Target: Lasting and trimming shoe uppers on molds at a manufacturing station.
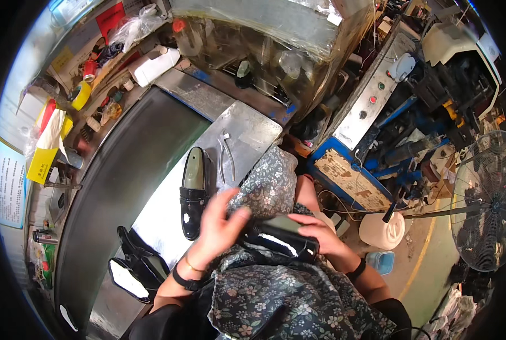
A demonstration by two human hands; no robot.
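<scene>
A glossy black loafer (272, 239) lies across my lap. My right hand (319, 231) grips it by one end, fingers over its top edge. My left hand (221, 222) is raised just left of that shoe, thumb and fingers apart and a little blurred, with nothing visible in it. Beyond it, on the metal bench, another black loafer (194, 195) with a pale insole stands upright, and metal pincers (225, 158) lie beside it. More shiny black shoes (137, 265) rest near my left forearm, at least one on its side. A floral apron (298, 294) covers my lap.
A dark conveyor belt (117, 170) curves along the left, beside a cluttered shelf (94, 122). At the right stand a blue-framed machine (355, 170), a white plastic container (382, 229), a blue tub (381, 262) and a caged fan (485, 201). A plastic-wrapped machine (253, 45) is ahead.
</scene>
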